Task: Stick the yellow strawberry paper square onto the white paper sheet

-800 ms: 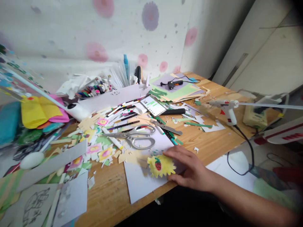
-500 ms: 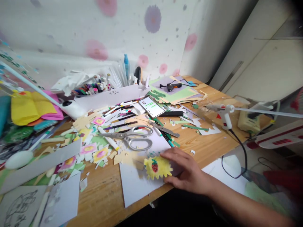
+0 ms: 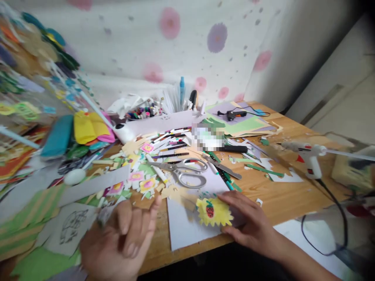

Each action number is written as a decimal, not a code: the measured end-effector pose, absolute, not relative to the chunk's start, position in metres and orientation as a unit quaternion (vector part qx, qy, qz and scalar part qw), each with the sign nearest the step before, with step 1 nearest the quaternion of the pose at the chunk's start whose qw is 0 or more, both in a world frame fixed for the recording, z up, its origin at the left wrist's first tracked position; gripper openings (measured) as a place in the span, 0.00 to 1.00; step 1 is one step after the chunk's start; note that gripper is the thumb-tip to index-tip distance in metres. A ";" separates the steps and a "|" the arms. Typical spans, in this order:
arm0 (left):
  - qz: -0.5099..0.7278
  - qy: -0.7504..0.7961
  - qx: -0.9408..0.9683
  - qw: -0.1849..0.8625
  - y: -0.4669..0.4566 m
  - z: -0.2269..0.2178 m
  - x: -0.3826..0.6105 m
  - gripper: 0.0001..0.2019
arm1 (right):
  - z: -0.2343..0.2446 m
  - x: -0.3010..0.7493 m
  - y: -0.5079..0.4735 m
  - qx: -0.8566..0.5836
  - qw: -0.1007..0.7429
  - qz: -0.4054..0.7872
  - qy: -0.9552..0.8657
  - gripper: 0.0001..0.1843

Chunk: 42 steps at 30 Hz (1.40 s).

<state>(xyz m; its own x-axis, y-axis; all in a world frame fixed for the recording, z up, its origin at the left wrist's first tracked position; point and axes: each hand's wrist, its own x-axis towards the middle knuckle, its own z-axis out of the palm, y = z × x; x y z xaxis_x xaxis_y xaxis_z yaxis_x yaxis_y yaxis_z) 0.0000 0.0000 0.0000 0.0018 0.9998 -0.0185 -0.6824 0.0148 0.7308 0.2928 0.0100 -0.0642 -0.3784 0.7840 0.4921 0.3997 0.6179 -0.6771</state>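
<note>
My right hand [image 3: 251, 221] lies flat on a pale sheet of paper [image 3: 187, 224] at the desk's front edge, fingers spread, its fingertips touching a yellow jagged cut-out with a red strawberry [image 3: 213, 212]. My left hand [image 3: 123, 242] hovers palm up above the front left of the desk, fingers loosely curled, nothing in it. It is blurred. Grey-handled scissors [image 3: 183, 171] lie just beyond the sheet, with a drawing of a cartoon figure [image 3: 72, 226] to the left of my left hand.
Paper scraps, flower cut-outs [image 3: 137, 179] and markers [image 3: 172, 146] litter the wooden desk [image 3: 272, 195]. A glue gun [image 3: 306, 156] with a black cord stands at the right. Coloured paper sheets [image 3: 243, 125] lie at the back right, felt pieces [image 3: 84, 127] at the left.
My left hand has come into view at the front left. The view has swung to the left; my right hand stays on the sheet beside the yellow cut-out.
</note>
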 end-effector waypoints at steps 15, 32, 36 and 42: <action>0.634 0.388 0.323 0.586 0.001 -0.009 0.018 0.08 | -0.063 0.293 0.009 -0.386 0.365 0.129 -0.837 0.32; 0.614 0.439 0.294 0.587 -0.008 -0.007 0.016 0.14 | -0.065 0.294 0.008 -0.384 0.341 0.097 -0.852 0.30; 0.616 0.438 0.301 0.581 -0.007 -0.006 0.019 0.14 | -0.065 0.293 0.008 -0.382 0.344 0.103 -0.852 0.31; 0.622 0.447 0.450 0.460 -0.009 -0.012 0.020 0.10 | -0.066 0.294 0.008 -0.379 0.347 0.107 -0.851 0.31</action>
